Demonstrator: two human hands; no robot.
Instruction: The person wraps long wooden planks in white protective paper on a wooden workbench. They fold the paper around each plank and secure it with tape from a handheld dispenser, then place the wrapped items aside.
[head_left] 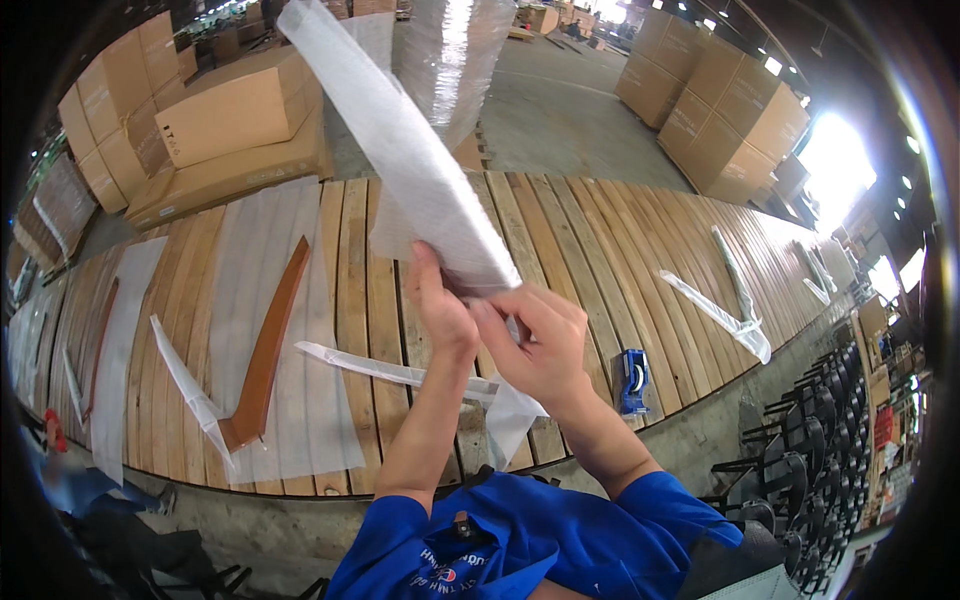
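Note:
A long, flat part wrapped in thin white foam sheet (405, 150) rises from my hands toward the far side of the table. My left hand (442, 312) is closed around its lower end, with the thumb along the edge. Close beside it, my right hand (540, 335) has its fingers curled in, pinching the wrap at that same end. A thinner wrapped arm (385, 368) stretches left from beneath my hands, apparently part of the same V-shaped piece; the joint is hidden. A loose flap of foam (512, 425) hangs below my right hand.
On the slatted wooden table (590, 270), a brown V-shaped wooden part (272, 350), one arm wrapped, lies on a foam sheet (330, 430). A blue tape dispenser (632, 382) stands right. Wrapped V-shaped parts (735, 325) lie farther right. Cartons (240, 115) stand behind; stacked chairs (815, 450) right.

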